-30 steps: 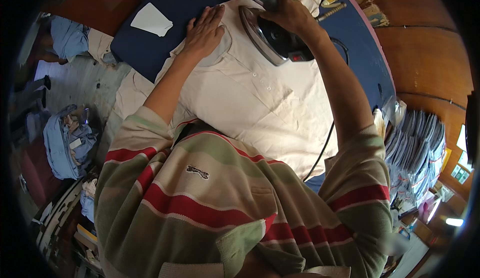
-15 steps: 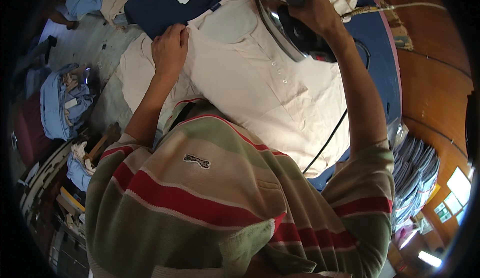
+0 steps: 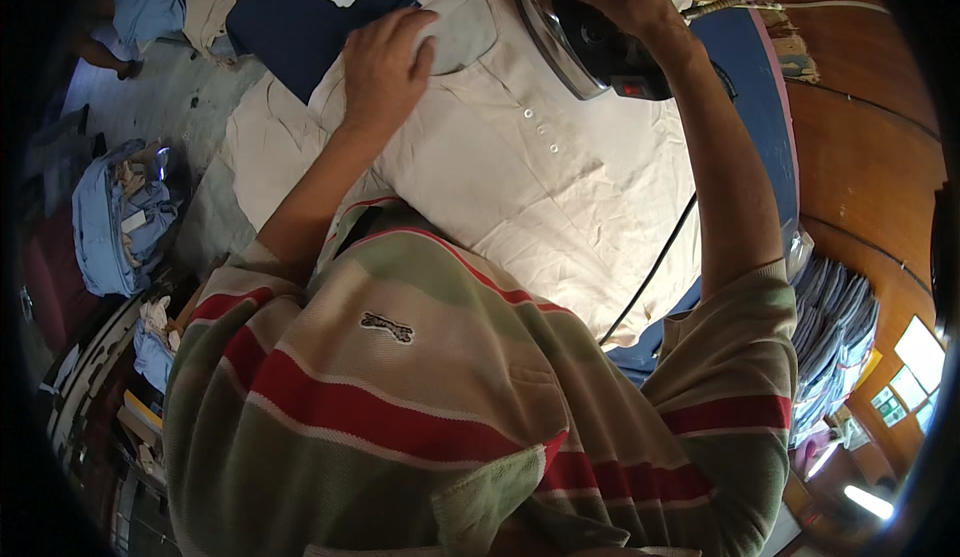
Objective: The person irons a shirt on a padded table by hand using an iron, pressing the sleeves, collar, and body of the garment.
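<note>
one head-worn fisheye looks steeply down, close over the ironing table (image 3: 300, 32).

A small dark embroidered emblem (image 3: 387, 328), oblong and lying level, sits on the chest of the person's striped shirt, within a pale beige band. At the right edge, beyond the blue-covered table, a tall stack of flat, clear-wrapped packets (image 3: 835, 342) in blue and white stands fanned against the wooden wall. Just below and right of the stack, small green and yellow printed cards (image 3: 888, 397) are visible, too small to detail further.
</note>
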A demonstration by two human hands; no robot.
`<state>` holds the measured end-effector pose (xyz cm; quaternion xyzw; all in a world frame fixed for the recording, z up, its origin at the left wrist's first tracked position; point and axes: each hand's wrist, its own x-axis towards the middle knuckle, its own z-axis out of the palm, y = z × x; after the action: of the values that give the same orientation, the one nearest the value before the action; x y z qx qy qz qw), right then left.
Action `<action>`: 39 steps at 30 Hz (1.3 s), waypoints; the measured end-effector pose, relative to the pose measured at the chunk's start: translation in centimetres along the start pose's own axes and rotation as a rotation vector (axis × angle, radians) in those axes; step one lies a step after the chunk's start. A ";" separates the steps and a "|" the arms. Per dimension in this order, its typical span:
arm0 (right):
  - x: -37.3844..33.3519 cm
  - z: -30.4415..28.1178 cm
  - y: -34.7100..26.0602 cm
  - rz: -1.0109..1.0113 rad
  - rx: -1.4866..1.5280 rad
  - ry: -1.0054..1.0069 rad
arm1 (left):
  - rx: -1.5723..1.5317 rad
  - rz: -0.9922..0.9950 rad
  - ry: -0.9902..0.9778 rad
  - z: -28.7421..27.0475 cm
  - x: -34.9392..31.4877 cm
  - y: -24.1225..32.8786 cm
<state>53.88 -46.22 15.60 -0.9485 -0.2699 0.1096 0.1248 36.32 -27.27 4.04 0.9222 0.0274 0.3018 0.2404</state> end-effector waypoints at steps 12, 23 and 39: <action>-14.1 -0.9 4.8 0.161 0.042 -0.202 | 0.195 0.107 -0.543 7.9 4.3 1.2; -17.1 -0.5 10.3 0.534 0.102 0.107 | 0.094 0.318 -0.513 6.6 4.6 0.0; -5.0 0.6 1.6 -0.047 0.009 -0.068 | 0.328 0.227 -0.500 9.1 7.9 -3.2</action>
<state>50.33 -50.10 15.26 -0.9371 -0.2957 0.1399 0.1222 48.29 -26.75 0.49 0.9914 -0.0874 0.0825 0.0525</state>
